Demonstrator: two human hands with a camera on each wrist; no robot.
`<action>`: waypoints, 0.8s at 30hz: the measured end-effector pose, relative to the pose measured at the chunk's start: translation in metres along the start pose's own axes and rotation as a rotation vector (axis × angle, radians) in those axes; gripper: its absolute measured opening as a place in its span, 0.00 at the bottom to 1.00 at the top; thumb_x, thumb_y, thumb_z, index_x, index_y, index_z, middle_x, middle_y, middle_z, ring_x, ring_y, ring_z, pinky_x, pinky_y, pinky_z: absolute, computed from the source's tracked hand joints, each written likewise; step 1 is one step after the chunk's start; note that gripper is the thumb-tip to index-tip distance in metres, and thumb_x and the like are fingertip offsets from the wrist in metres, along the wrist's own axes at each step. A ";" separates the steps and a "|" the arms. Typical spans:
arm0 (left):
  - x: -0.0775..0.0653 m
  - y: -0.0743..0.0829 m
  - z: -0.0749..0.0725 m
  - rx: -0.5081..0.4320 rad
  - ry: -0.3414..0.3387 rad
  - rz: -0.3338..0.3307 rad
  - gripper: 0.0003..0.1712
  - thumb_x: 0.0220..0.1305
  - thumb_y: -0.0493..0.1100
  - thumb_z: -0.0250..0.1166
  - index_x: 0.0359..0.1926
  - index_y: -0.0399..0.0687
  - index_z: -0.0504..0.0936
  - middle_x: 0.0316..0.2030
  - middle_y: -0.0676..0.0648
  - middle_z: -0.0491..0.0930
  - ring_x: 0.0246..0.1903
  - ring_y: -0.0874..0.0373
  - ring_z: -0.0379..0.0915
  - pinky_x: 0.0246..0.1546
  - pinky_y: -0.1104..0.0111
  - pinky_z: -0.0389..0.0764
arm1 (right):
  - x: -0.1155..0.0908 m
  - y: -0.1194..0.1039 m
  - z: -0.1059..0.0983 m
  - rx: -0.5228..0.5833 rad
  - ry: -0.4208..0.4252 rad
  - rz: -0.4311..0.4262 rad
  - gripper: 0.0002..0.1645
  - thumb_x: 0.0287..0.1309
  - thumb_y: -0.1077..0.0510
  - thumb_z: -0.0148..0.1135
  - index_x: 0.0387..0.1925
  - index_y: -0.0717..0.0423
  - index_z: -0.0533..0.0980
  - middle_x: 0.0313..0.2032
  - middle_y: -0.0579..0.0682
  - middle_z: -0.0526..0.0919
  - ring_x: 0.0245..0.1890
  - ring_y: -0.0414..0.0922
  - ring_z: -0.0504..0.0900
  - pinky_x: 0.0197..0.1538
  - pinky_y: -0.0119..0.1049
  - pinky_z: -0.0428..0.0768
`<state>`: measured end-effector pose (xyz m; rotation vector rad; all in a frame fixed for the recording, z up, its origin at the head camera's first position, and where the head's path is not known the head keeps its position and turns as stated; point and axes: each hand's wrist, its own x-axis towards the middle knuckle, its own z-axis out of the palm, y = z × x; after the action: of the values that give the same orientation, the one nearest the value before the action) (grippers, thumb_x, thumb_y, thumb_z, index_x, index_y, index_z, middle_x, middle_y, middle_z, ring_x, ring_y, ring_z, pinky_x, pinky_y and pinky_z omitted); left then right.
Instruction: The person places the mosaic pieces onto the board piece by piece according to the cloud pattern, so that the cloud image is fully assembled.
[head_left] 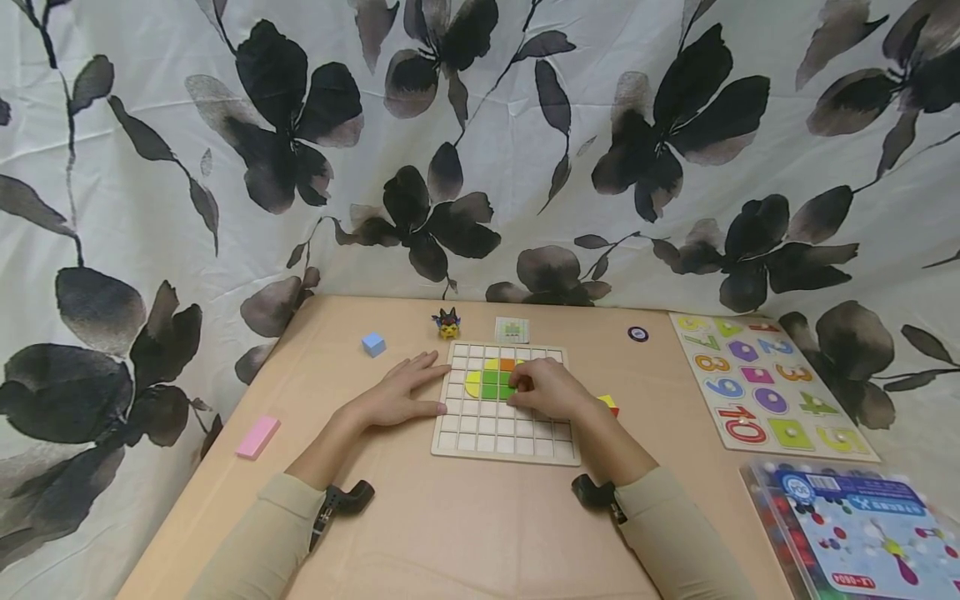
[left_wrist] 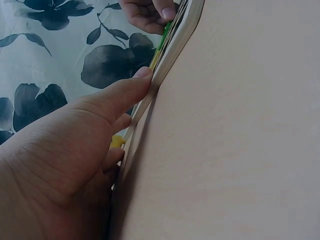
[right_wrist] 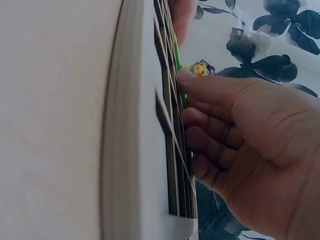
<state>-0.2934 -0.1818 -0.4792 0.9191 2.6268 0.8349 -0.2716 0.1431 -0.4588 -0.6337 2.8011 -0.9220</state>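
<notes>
A pale square grid board (head_left: pixel 498 446) lies on the table between the two hands. Green tiles (head_left: pixel 490 384), a rounded yellow tile (head_left: pixel 472 384) and an orange tile (head_left: pixel 507 364) sit in its upper middle cells. Along the board's left edge rests my left hand (head_left: pixel 397 390), fingers extended, the thumb touching the rim in the left wrist view. My right hand (head_left: pixel 551 389) is over the board's right half, its fingers curled. Its thumb and fingertips pinch a green tile (right_wrist: pixel 183 99) at the grid, mostly hidden by the hand.
Behind the board are a patterned card (head_left: pixel 512 330) and a small figure (head_left: pixel 447 324). A blue block (head_left: pixel 373 344) and a pink block (head_left: pixel 258 437) lie left. Rightward are a yellow-red piece (head_left: pixel 608 403), a dark disc (head_left: pixel 638 334), a number board (head_left: pixel 789 432) and a plastic box (head_left: pixel 855 517).
</notes>
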 end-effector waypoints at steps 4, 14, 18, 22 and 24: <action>0.000 0.000 0.000 -0.002 0.002 0.000 0.46 0.67 0.65 0.68 0.79 0.55 0.65 0.83 0.38 0.47 0.83 0.38 0.37 0.82 0.42 0.37 | 0.000 -0.003 0.000 -0.006 0.004 0.014 0.11 0.56 0.54 0.79 0.38 0.51 0.84 0.25 0.43 0.79 0.28 0.41 0.75 0.33 0.33 0.72; 0.002 0.000 0.000 -0.012 -0.004 -0.003 0.46 0.66 0.65 0.68 0.79 0.57 0.65 0.83 0.38 0.47 0.83 0.38 0.37 0.82 0.42 0.37 | -0.007 0.000 -0.019 0.027 0.027 -0.007 0.15 0.57 0.54 0.79 0.44 0.54 0.86 0.30 0.43 0.81 0.33 0.42 0.77 0.36 0.35 0.76; 0.002 0.001 0.000 -0.012 -0.005 -0.004 0.46 0.66 0.65 0.68 0.79 0.57 0.65 0.83 0.38 0.47 0.83 0.38 0.36 0.82 0.42 0.37 | -0.014 0.002 -0.035 0.031 0.057 0.012 0.18 0.59 0.54 0.77 0.49 0.56 0.85 0.33 0.44 0.82 0.34 0.44 0.76 0.36 0.36 0.76; 0.001 0.000 0.001 -0.010 -0.003 -0.005 0.46 0.67 0.65 0.68 0.79 0.57 0.65 0.83 0.38 0.47 0.83 0.38 0.37 0.82 0.42 0.37 | -0.021 0.002 -0.051 0.053 0.081 0.036 0.19 0.61 0.54 0.76 0.51 0.56 0.85 0.35 0.46 0.82 0.36 0.46 0.76 0.37 0.37 0.76; 0.001 -0.001 0.001 -0.007 -0.004 -0.010 0.46 0.67 0.65 0.68 0.80 0.58 0.65 0.83 0.39 0.47 0.83 0.38 0.36 0.82 0.43 0.36 | -0.025 0.003 -0.058 0.060 0.096 0.052 0.17 0.62 0.54 0.76 0.51 0.53 0.85 0.36 0.47 0.82 0.38 0.47 0.76 0.38 0.38 0.76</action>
<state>-0.2941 -0.1812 -0.4806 0.9042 2.6209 0.8384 -0.2645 0.1876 -0.4143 -0.5185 2.8461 -1.0491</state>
